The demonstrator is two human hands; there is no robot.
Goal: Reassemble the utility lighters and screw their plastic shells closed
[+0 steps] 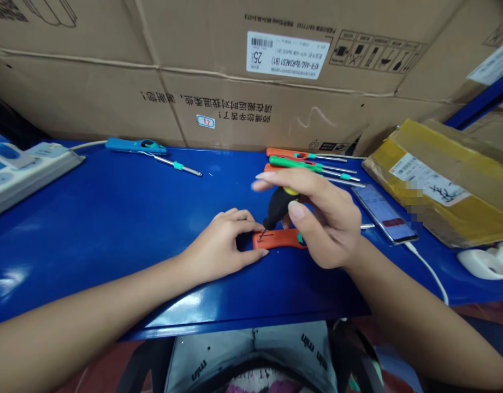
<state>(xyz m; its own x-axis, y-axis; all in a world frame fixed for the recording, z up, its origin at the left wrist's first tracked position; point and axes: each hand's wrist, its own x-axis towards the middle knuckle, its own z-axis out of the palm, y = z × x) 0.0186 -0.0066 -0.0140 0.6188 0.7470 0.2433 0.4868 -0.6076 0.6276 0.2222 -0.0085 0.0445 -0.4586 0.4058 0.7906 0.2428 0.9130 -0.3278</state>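
While I watch through the head view, the orange plastic long-necked lighter lies flat on the glossy blue tabletop, between my two hands. My left hand pinches its handle end, thumb on the near edge, fingers on the far one. My right hand is closed around a bulbous black screwdriver with a yellow band — tilted, its tip down at the handle's end. I judge this piece midway: the driver is applied, but I can't tell whether any screw is turned. Behind lie a blue plastic lighter and a green plastic lighter — finished or waiting, I can't say.
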